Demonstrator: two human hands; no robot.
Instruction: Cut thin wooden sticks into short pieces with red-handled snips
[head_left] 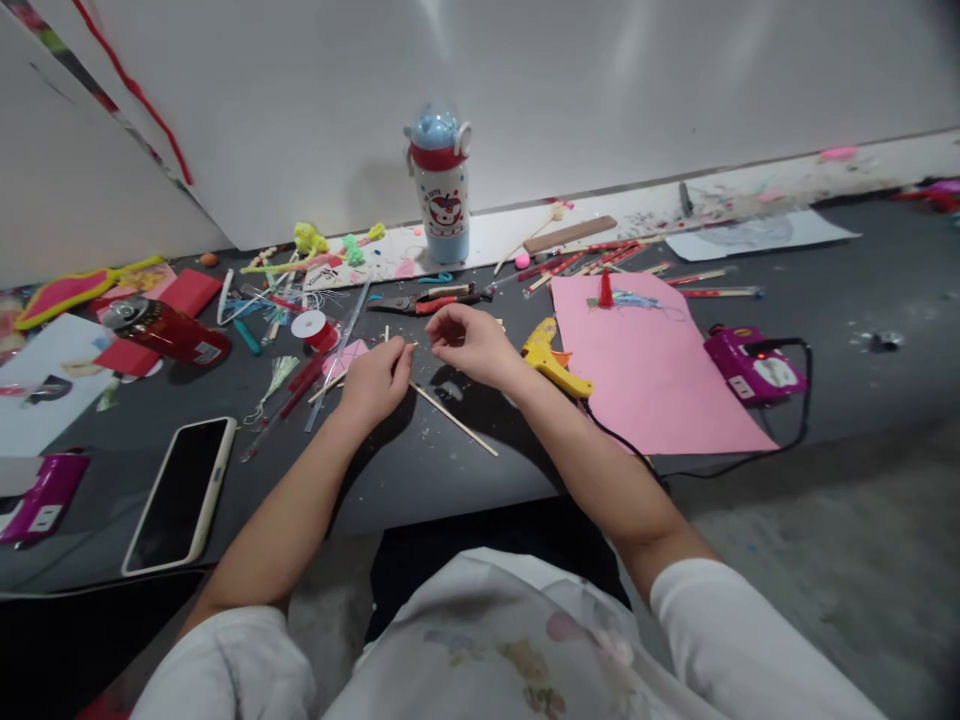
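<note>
Fingers of the left hand (377, 382) closed on thin pale wooden sticks (455, 419), which project from the grip in different directions over the dark grey tabletop (435, 485). Right hand (476, 345) just beside it, fingers curled; cannot tell whether they pinch anything. Yellow plastic glue gun (553, 362) near the right wrist, beside a pink paper sheet (645, 380). Red-and-white ribbon spool (315, 330) lies left of the left hand; blue-capped white bottle (444, 195) upright behind both hands.
</note>
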